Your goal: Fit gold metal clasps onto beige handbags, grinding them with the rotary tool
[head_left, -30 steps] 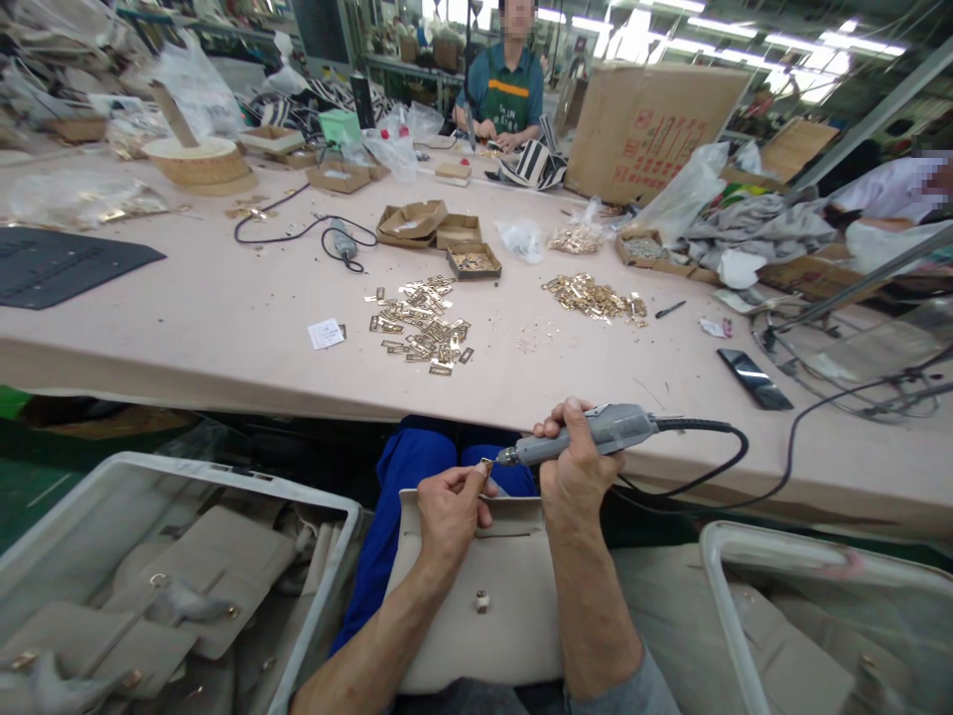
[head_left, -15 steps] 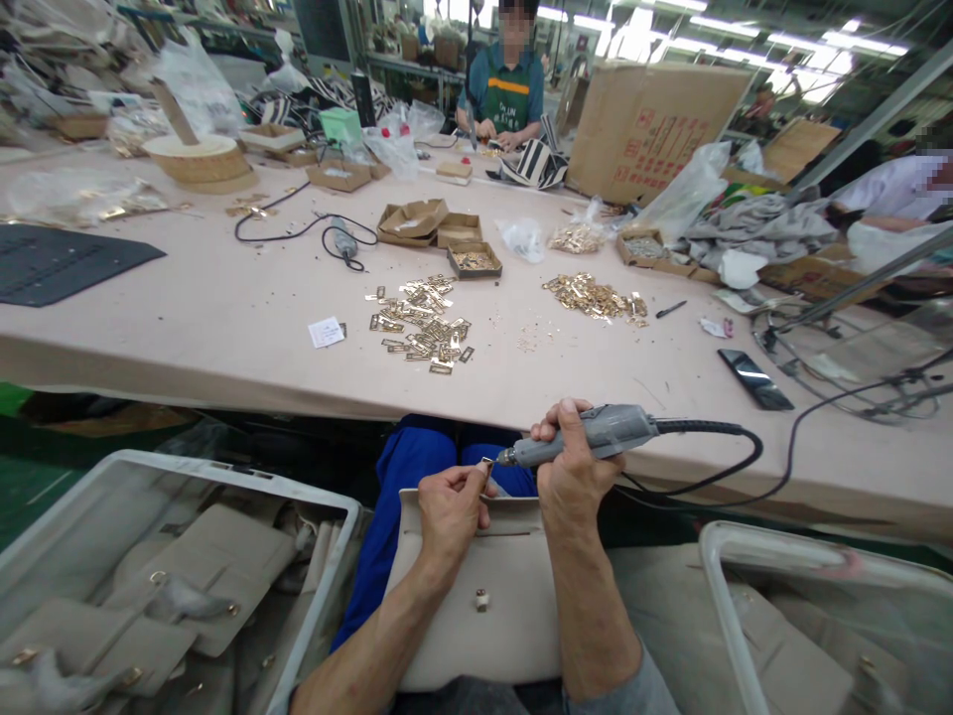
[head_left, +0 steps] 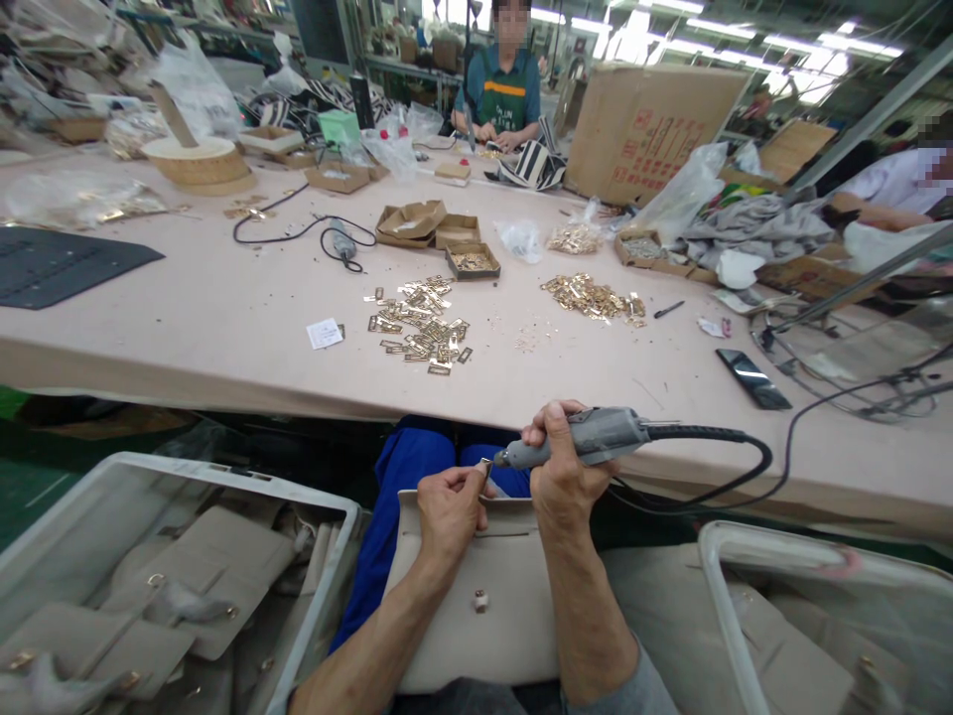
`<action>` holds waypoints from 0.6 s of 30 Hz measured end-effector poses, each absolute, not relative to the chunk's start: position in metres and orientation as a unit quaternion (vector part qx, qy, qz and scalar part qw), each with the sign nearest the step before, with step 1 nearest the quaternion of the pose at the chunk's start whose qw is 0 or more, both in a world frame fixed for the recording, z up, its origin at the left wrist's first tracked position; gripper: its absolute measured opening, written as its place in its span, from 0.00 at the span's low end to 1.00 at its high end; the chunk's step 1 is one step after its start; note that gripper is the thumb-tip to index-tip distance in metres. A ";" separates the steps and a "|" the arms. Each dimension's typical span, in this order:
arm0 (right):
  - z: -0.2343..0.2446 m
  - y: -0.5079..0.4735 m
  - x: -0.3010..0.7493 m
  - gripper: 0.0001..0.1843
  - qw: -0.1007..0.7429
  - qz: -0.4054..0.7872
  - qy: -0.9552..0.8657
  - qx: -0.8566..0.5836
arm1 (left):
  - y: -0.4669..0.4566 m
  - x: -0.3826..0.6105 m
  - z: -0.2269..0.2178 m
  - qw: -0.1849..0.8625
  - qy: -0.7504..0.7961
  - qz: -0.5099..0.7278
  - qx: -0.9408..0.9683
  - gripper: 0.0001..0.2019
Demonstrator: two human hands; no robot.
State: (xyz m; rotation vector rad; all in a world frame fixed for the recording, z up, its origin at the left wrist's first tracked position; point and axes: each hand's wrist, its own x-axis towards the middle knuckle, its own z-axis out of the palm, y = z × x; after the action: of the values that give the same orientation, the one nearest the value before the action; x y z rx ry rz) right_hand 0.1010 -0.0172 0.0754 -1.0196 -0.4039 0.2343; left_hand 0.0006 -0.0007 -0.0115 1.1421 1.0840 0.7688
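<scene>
A beige bag with a small metal clasp lies across my lap. At its upper edge my left hand is closed, thumb and finger pinching a small metal piece, partly hidden by the fingertips. My right hand wraps round a grey electric screwdriver. The tool lies almost level, its tip pointing left, close to the metal piece; whether they touch I cannot tell. A black cable runs from its rear end to the right.
Gold rectangular frames and smaller gold fittings lie in piles on the table. A small box holds tiny parts. A phone rests at right. White bins with beige bags flank me. Opposite sits a person.
My right hand and the screwdriver have shifted slightly left, the tip nearer the metal piece. The left hand and the bag are nearly unchanged.
</scene>
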 end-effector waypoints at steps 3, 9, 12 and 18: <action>0.076 -0.017 0.101 0.13 0.848 0.115 -0.193 -0.480 | -0.001 0.000 -0.011 0.639 0.475 0.343 0.498 0.19; 0.076 -0.017 0.097 0.12 0.839 0.100 -0.201 -0.495 | -0.001 0.000 -0.010 0.645 0.473 0.340 0.495 0.18; 0.076 -0.017 0.094 0.11 0.834 0.091 -0.210 -0.501 | -0.001 0.000 -0.007 0.647 0.471 0.342 0.493 0.18; 0.078 -0.019 0.089 0.10 0.811 0.077 -0.240 -0.528 | -0.001 0.000 -0.011 0.650 0.466 0.348 0.489 0.18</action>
State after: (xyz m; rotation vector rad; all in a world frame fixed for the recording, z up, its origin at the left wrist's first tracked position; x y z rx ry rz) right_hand 0.0887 -0.0192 0.0776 -1.1274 -0.5120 0.1637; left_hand -0.0002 -0.0010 -0.0107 1.1101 1.0595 0.7899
